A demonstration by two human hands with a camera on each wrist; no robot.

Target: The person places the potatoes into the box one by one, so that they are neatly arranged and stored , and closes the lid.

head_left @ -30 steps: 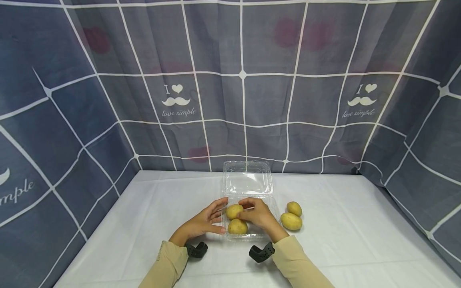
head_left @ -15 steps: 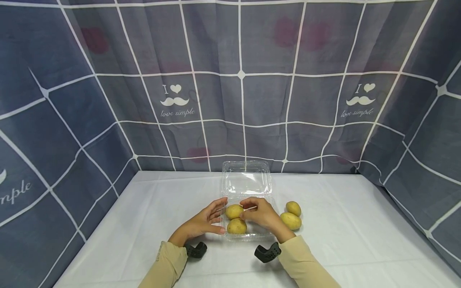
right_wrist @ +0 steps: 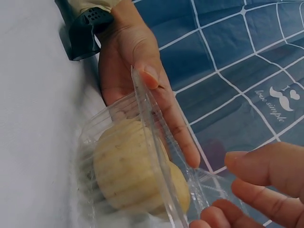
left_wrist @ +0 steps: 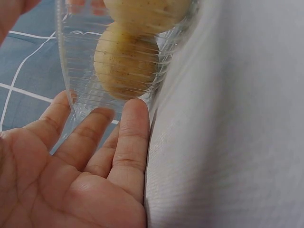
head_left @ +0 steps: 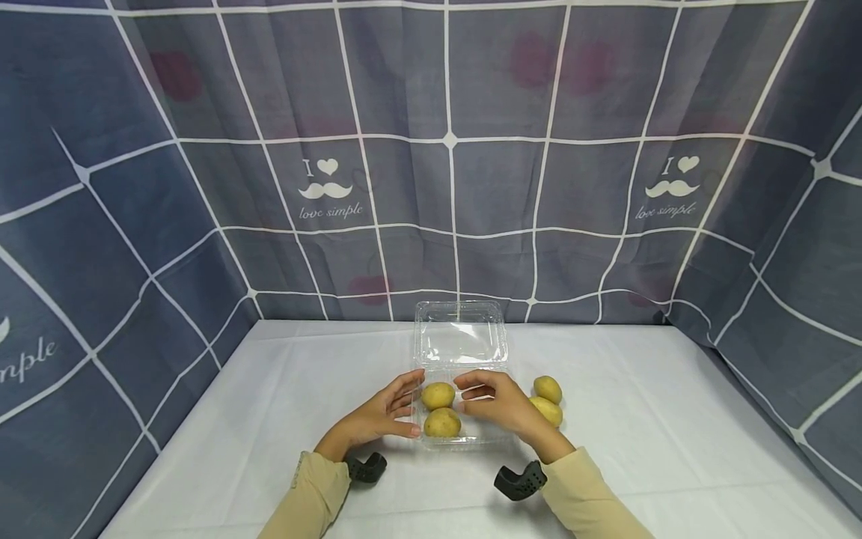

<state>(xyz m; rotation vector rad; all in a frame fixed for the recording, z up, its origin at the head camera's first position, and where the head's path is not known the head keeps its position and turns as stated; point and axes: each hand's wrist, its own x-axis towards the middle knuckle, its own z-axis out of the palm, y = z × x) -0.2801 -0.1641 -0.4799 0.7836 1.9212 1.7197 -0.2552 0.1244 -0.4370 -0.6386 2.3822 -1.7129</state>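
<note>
Two yellow potatoes, a farther one (head_left: 438, 396) and a nearer one (head_left: 442, 423), lie in the left half of a clear plastic clamshell box (head_left: 480, 432). Its lid (head_left: 461, 333) stands raised at the back. Along the box's left side rests my left hand (head_left: 373, 418), its fingers spread and the fingertips right at the ribbed wall in the left wrist view. My right hand (head_left: 506, 410) hovers over the right half of the box with loosely bent fingers and nothing between them. In the right wrist view, potatoes (right_wrist: 128, 166) show through the wall.
Two more potatoes, one small (head_left: 548, 388) and one partly hidden by the right wrist (head_left: 551, 410), lie right of the box on the white tablecloth (head_left: 646, 419). Each wrist carries a black mount (head_left: 520, 481). A grey checked curtain (head_left: 498, 187) encloses the back and sides.
My right hand has let go of the farther potato in the box and drawn back to the right. The left hand has stayed in place.
</note>
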